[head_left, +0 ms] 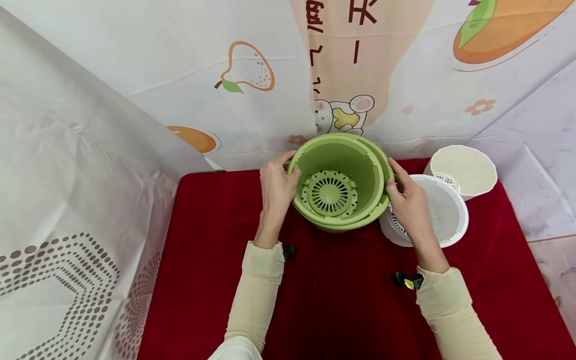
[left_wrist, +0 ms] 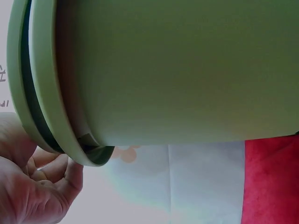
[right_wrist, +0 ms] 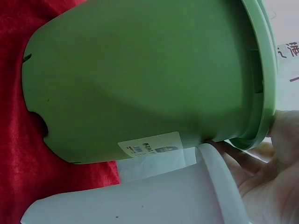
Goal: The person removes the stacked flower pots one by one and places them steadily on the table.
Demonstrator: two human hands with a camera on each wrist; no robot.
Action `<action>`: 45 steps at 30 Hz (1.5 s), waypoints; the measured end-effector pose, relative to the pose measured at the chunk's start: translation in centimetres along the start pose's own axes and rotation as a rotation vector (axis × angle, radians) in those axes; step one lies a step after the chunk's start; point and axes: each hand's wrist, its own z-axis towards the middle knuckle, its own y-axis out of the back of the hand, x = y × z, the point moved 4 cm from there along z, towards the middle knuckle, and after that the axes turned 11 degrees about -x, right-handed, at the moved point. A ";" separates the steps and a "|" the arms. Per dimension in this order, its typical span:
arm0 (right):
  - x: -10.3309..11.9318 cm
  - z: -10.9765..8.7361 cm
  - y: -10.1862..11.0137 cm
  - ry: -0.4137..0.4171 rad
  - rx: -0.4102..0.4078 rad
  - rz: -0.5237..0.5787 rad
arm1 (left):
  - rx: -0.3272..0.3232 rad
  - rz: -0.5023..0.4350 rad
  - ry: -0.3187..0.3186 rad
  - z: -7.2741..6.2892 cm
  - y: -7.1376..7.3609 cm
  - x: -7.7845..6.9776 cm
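Two green plastic flower pots, one nested in the other, stand at the back of the table in the head view. The inner pot (head_left: 315, 157) has a slotted round base and sits a little to the left within the outer pot (head_left: 384, 159). My left hand (head_left: 275, 187) grips the rims at the left, thumb at the inner edge and fingers outside. At the right, my right hand (head_left: 410, 205) holds the outer pot's rim. A white label (right_wrist: 154, 145) shows on the outer pot's wall in the right wrist view.
A white pot (head_left: 443, 205) stands just beside the green pots, partly behind my right hand. Farther back is a cream pot (head_left: 472, 170). Red cloth (head_left: 216, 260) covers the table, and a printed white curtain (head_left: 180, 65) hangs close behind.
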 end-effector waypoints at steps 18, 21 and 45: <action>-0.1 0.0 -0.1 0.002 0.007 0.014 | 0.072 -0.368 0.291 0.4 -0.2 2.0; -0.1 0.0 -0.1 0.001 0.007 0.011 | 0.078 -0.475 0.366 0.3 -0.3 2.2; 0.0 0.0 -0.1 0.014 0.002 0.017 | 0.123 -0.764 0.450 0.4 0.4 0.9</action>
